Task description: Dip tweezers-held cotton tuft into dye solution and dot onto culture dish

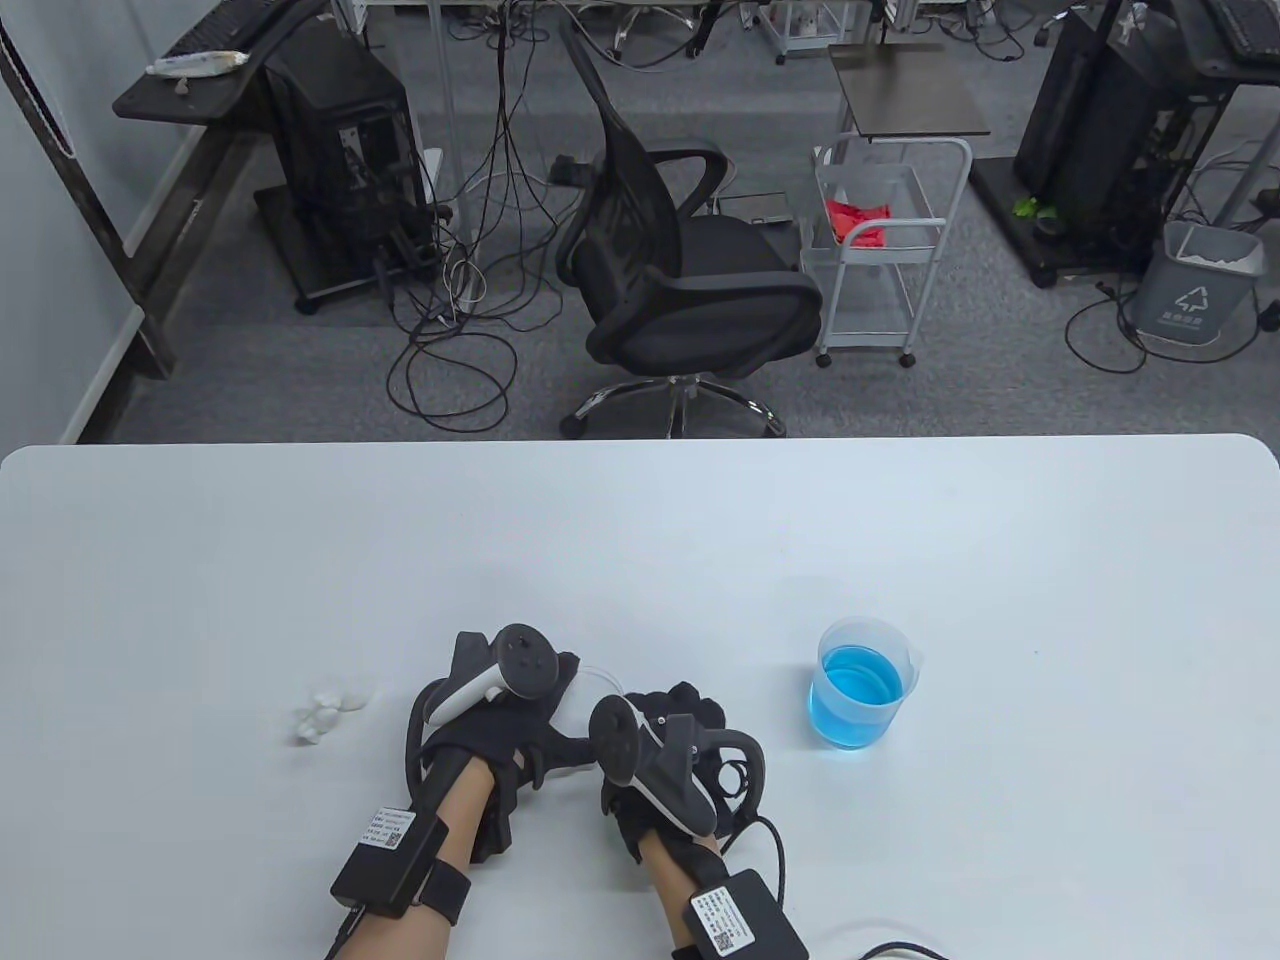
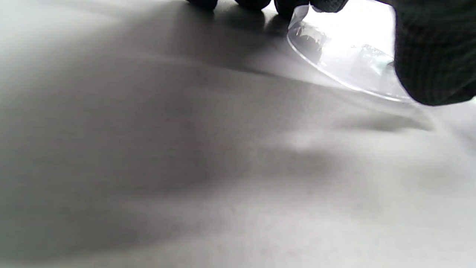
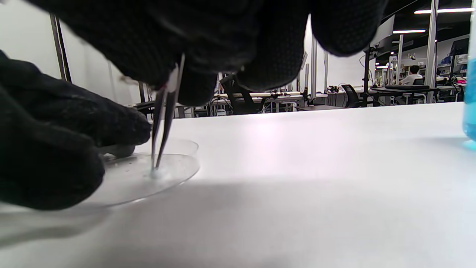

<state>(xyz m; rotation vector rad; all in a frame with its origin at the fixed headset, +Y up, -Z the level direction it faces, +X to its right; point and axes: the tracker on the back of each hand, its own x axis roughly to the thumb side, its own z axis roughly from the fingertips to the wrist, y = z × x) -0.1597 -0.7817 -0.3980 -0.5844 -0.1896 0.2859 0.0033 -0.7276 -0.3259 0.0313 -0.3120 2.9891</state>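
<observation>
My right hand (image 1: 670, 745) grips metal tweezers (image 3: 165, 123) that point straight down. Their tips pinch a small wet cotton tuft (image 3: 155, 173) pressed on the floor of the clear culture dish (image 3: 174, 175). My left hand (image 1: 500, 720) holds the dish's rim at its left side; its gloved fingers (image 3: 74, 123) fill the left of the right wrist view. In the left wrist view the dish (image 2: 346, 59) shows at top right under my fingertips (image 2: 286, 7). In the table view both hands hide most of the dish (image 1: 598, 680). The beaker of blue dye (image 1: 862, 683) stands to the right.
Several loose white cotton tufts (image 1: 330, 708) lie on the white table (image 1: 640, 540) left of my left hand. A black office chair (image 1: 680, 280) stands beyond the far table edge. A cable runs from my right wrist toward the near edge.
</observation>
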